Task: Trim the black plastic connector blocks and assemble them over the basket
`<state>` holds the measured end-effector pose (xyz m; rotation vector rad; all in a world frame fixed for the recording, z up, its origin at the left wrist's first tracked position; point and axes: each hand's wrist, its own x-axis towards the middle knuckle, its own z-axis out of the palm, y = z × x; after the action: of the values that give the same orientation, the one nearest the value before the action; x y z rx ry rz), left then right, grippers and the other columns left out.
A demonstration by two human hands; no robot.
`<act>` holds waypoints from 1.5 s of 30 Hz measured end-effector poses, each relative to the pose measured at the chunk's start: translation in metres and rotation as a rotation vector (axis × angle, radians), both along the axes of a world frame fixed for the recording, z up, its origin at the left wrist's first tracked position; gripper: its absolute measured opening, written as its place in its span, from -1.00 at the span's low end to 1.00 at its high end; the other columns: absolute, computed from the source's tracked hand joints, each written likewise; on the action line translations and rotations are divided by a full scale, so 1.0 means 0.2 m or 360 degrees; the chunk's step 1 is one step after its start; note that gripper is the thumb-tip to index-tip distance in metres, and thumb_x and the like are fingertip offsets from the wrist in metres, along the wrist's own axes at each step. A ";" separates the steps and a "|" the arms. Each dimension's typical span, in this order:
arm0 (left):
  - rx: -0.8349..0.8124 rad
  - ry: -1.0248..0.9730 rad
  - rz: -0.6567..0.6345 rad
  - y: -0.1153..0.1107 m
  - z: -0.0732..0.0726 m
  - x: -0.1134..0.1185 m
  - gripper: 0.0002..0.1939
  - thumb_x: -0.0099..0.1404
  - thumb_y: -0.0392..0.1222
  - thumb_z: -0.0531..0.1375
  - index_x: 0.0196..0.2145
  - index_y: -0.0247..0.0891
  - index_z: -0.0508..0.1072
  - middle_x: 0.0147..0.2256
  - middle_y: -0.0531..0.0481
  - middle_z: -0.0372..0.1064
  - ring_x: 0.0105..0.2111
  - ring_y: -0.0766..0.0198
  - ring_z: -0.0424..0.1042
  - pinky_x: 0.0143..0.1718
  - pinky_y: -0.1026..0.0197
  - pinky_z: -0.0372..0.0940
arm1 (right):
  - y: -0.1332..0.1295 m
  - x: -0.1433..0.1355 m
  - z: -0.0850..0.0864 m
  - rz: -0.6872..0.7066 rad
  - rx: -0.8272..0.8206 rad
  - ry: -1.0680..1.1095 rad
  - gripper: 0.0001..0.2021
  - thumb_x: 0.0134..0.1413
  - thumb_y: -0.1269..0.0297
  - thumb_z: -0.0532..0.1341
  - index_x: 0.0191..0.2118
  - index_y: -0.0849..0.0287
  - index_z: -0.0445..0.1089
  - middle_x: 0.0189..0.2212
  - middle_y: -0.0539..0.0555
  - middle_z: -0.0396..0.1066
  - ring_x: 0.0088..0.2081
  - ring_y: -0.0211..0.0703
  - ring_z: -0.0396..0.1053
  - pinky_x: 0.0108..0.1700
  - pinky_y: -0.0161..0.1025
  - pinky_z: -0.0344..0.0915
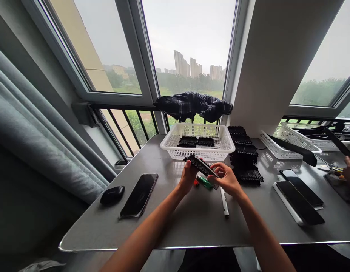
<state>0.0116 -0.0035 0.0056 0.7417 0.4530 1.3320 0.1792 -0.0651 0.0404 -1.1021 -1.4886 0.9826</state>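
Between my two hands, above the table, is a tilted black ribbed plastic part (201, 165) with a pale strip along one edge. My left hand (187, 179) is closed round its left end. The fingers of my right hand (227, 179) pinch its lower right end. Below the hands lie a green object (204, 182), perhaps a lighter, and a small red piece (196, 182), both partly hidden. A white marker pen (224, 204) lies beneath my right hand. Just behind my hands stands a white plastic basket (175, 153) holding similar black parts (196, 141).
Several black parts (244, 155) lie stacked right of the basket. A mouse (112, 195) and a phone (139, 194) lie on the left, more phones (301, 202) on the right. Another person's hand (349, 170) is at the right edge, near more baskets (279, 150). Dark cloth (194, 105) hangs on the window rail.
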 end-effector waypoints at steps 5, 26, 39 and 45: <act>-0.0150 -0.0116 -0.0124 -0.01 0.07 -0.06 -0.38 0.23 0.26 0.07 -0.11 -0.39 0.48 -0.22 -0.20 0.53 -0.26 0.08 0.50 -0.17 0.07 0.38 | 0.04 0.07 -0.01 -0.0358 0.0089 -0.0116 -0.62 -0.03 -0.06 0.29 -0.30 0.20 0.39 -0.50 0.00 0.39 -0.43 -0.19 0.35 -0.36 -0.31 0.24; -0.0246 -0.0139 -0.0202 -0.01 0.09 -0.09 -0.48 0.27 0.16 0.06 -0.21 -0.39 0.50 -0.39 -0.17 0.54 -0.46 0.09 0.52 -0.42 0.08 0.45 | -0.17 0.09 -0.27 -0.1016 -0.0378 -0.1650 -0.76 0.26 0.38 0.03 -0.09 0.27 0.41 -0.13 0.25 0.39 -0.08 0.01 0.37 -0.10 -0.23 0.23; -0.0295 -0.0003 -0.0241 -0.02 0.10 -0.09 -0.46 0.28 0.17 0.04 -0.21 -0.42 0.51 -0.45 -0.17 0.53 -0.52 0.13 0.49 -0.44 0.13 0.43 | 0.05 -0.08 -0.04 -0.0734 -0.0355 -0.1718 -0.52 0.23 0.01 0.11 0.14 0.20 0.27 -0.11 0.26 0.44 -0.04 0.07 0.39 -0.07 -0.14 0.25; -0.0227 0.0207 -0.0276 0.00 0.06 -0.13 -0.37 0.26 0.25 0.00 -0.32 -0.45 0.53 -0.49 -0.24 0.51 -0.63 0.11 0.44 -0.64 0.15 0.33 | 0.20 -0.17 -0.06 -0.0515 -0.0533 -0.1490 -0.65 0.10 0.29 0.24 0.02 0.24 0.37 -0.06 0.36 0.42 -0.02 0.16 0.41 -0.04 -0.04 0.26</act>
<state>-0.0152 -0.0041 0.0171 0.7343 0.5688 1.0820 0.1455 -0.0245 0.0290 -2.1616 -1.7863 0.4880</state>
